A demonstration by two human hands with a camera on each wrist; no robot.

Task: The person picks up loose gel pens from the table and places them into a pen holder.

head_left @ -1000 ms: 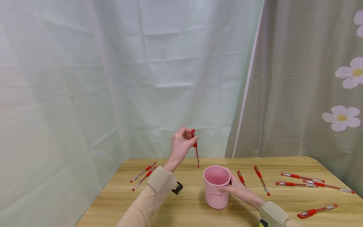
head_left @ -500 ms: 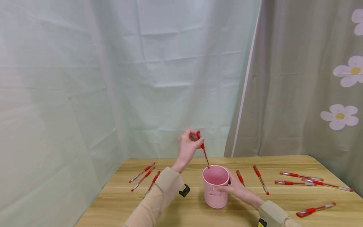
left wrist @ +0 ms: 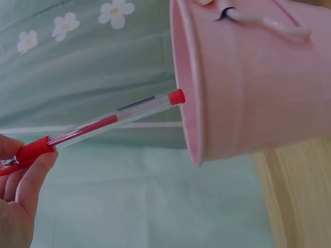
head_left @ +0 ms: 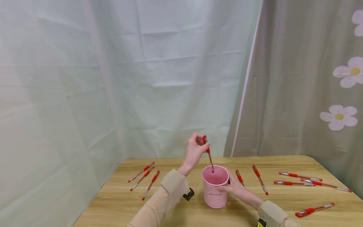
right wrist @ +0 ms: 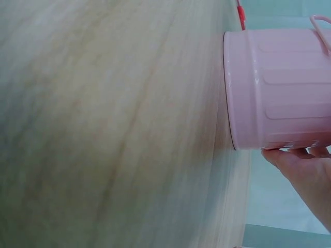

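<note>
My left hand (head_left: 193, 154) pinches a clear-barrelled gel pen (head_left: 210, 157) with red grip and cap by its upper part. The pen slants down, and its red lower end is at the mouth of a pink metal bucket (head_left: 214, 198). In the left wrist view the pen (left wrist: 106, 124) reaches just to the bucket's rim (left wrist: 195, 88). My right hand (head_left: 241, 191) grips the bucket's right side, thumb in front near the small handle, other fingers partly hidden behind. The bucket stands upright on the table. Its bottom is out of sight.
Left of the bucket several red gel pens (head_left: 151, 185) lie on the wooden table (head_left: 181, 217). More lie to the right, including one pen (head_left: 260, 179) beyond the right hand and one pen (head_left: 314, 210) near the front. Curtains (head_left: 175, 78) hang behind the table.
My left hand has moved right and slightly down with the pen, bringing its lower end from left of the bucket to the bucket's mouth. The right hand and bucket have stayed in place.
</note>
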